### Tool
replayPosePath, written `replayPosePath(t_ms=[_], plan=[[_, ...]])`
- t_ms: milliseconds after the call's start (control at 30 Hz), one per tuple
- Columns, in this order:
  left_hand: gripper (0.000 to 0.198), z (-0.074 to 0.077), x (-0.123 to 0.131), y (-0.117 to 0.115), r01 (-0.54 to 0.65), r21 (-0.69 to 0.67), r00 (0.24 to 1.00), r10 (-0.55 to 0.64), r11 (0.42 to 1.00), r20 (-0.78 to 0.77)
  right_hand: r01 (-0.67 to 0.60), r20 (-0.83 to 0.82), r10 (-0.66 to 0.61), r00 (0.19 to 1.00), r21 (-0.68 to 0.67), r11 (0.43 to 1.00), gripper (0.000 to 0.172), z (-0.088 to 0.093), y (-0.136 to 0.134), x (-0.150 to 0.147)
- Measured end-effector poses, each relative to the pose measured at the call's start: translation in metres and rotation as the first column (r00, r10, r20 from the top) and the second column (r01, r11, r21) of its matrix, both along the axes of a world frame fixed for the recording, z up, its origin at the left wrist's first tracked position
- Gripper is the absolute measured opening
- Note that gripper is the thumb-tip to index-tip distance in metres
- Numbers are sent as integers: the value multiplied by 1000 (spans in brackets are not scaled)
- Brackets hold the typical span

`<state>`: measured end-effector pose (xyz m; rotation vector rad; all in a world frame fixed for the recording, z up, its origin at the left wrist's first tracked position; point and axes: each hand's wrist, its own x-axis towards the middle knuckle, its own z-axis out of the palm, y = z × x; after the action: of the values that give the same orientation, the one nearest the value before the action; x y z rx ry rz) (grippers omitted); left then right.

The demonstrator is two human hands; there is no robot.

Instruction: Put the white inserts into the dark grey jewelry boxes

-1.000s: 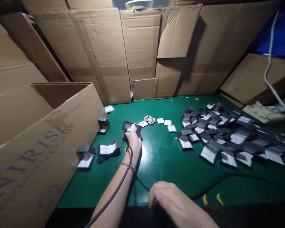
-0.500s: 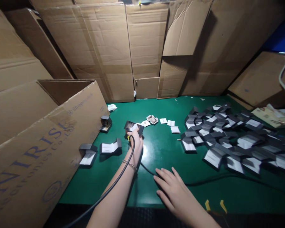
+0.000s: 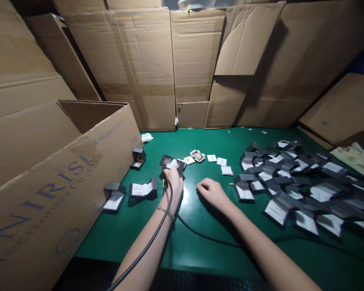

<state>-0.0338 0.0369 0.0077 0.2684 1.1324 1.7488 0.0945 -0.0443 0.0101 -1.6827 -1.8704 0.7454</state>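
Observation:
My left hand (image 3: 174, 182) is closed at the near edge of an open dark box (image 3: 166, 161), with a small white piece (image 3: 171, 163) at its fingertips. A black cable (image 3: 151, 240) passes over my left wrist and forearm. To the right, my right hand (image 3: 211, 193) hovers low over the green table (image 3: 200, 250), its fingers curled together; whether anything is between them is too small to tell. Beyond the hands lie a pale crumpled piece (image 3: 197, 155) and white cards (image 3: 221, 161).
A large cardboard carton (image 3: 79, 173) stands at the left, with open dark boxes (image 3: 143, 189) beside it. Many open dark boxes with white inserts (image 3: 276, 210) cover the right side. Cardboard panels (image 3: 148, 68) line the back, and the cable runs across the table toward the right.
My right hand has moved forward from the table's near part, and its spread fingers have curled closed. My left hand remains at the dark box. The camera view has shifted slightly.

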Motion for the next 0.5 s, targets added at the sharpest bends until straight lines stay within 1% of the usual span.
replayPosePath(t_ms=[33,100,167,233,300,400,500], plan=[[27,3,0,0,11,-16,999,-11,1000,31,71,48,-72,996,30,997,25,-2,11,2],[29,9,1,-2,34,-45,997,-31,998,77,170,143,-179,974,72,983,31,-3,30,7],[29,12,1,-4,70,-55,994,-65,996,89,233,227,-238,944,51,971,43,-3,46,12],[29,14,2,-5,124,-64,989,-118,990,92,263,291,-251,923,0,965,55,0,57,14],[29,15,4,-6,190,-64,978,-184,980,98,277,336,-251,908,-32,960,60,3,62,14],[29,13,6,-8,309,-28,947,-305,951,98,301,386,-269,883,-25,953,58,6,63,9],[34,8,9,-9,407,32,910,-409,913,63,321,437,-287,852,-2,947,53,8,60,5]])
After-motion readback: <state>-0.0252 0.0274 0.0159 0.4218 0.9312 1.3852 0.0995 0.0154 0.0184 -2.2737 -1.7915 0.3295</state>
